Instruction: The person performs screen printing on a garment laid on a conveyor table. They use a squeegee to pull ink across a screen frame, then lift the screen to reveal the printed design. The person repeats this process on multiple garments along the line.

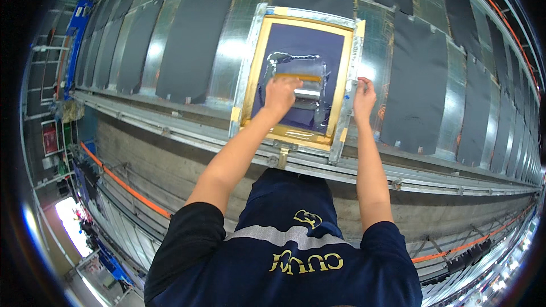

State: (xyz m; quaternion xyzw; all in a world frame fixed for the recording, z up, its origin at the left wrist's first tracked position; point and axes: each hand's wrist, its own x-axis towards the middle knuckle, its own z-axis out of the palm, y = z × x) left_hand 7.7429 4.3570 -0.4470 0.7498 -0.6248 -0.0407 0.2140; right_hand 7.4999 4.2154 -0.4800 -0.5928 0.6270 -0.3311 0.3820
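My left hand [281,94] is closed on a squeegee [307,92] with an orange-brown handle and metal body, held across the middle of a printing screen. The screen [290,38] has dark purple mesh, with glossy clear liquid spread around the squeegee, and a yellow inner border inside a taped metal frame [255,40]. At the frame's right side, my right hand [365,94] has its fingers curled at the rail; whether they grip it or only touch it I cannot tell.
A long bed of dark grey panels [418,85] and shiny metal strips [227,51] runs sideways, edged by a metal rail [159,128]. Below are a concrete floor [136,153] and orange pipes [136,193]. Blue metal parts [79,17] stand at the far left.
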